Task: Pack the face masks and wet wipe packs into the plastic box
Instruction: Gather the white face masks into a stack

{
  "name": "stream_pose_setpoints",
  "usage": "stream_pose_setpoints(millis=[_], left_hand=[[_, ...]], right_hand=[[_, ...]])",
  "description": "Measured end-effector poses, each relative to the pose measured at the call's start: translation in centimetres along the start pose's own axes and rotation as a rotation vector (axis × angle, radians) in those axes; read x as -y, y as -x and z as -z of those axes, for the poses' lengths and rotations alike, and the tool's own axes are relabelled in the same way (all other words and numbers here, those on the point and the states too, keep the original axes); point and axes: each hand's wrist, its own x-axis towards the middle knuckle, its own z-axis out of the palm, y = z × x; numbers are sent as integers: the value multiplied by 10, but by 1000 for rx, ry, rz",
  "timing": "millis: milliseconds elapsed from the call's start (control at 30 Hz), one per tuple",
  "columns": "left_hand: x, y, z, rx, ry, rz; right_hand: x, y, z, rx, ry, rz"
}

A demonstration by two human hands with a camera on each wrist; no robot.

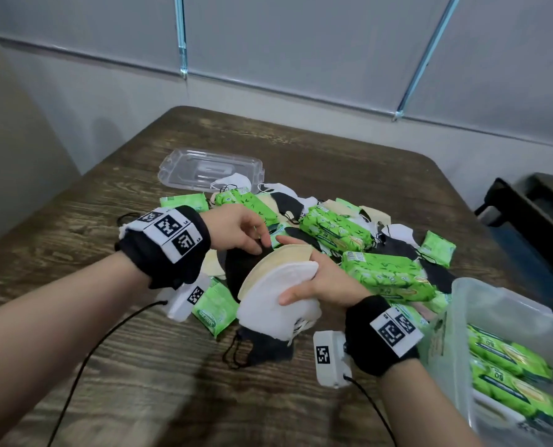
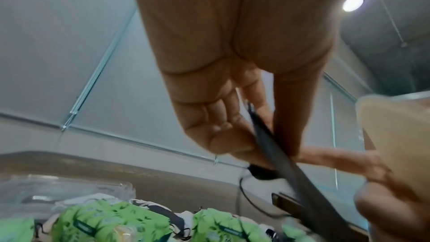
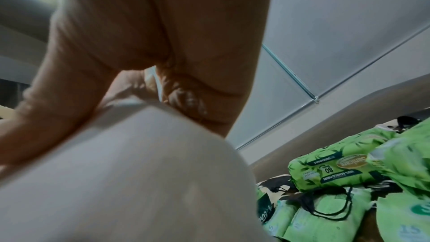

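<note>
- Masks are being gathered into one stack: the right hand (image 1: 323, 285) is gripping a fanned bundle of face masks (image 1: 278, 285), white and beige, thumb across the front, held above the desk (image 1: 75, 214).
- The left hand (image 1: 236, 230) is pinching a black mask (image 1: 242, 269) between thumb and fingertips, feeding it against the bundle's far side.
- To do this well, the person should probably be lining up the folded edges and tucking the ear loops in, so nothing snags.
- Both wrists are angling inward, palms facing each other.
- The plastic box (image 1: 500, 314) is sitting at the right, already holding wet wipe packs (image 1: 507, 356); more packs and masks are lying heaped behind the hands.
</note>
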Motion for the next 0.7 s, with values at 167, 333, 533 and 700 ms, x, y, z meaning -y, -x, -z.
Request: stream_pose_setpoints(millis=[167, 333, 533, 700], left_hand=[[-14, 1, -5, -349, 518, 19], [-28, 0, -9, -442, 1034, 126], [-46, 11, -42, -109, 810, 171], [-43, 12, -51, -21, 426, 157]], right_hand=[[-3, 21, 13, -125, -81, 38], [3, 36, 22, -92, -78, 69], [7, 39, 27, -135, -101, 159], [3, 41, 32, -178, -61, 155]])
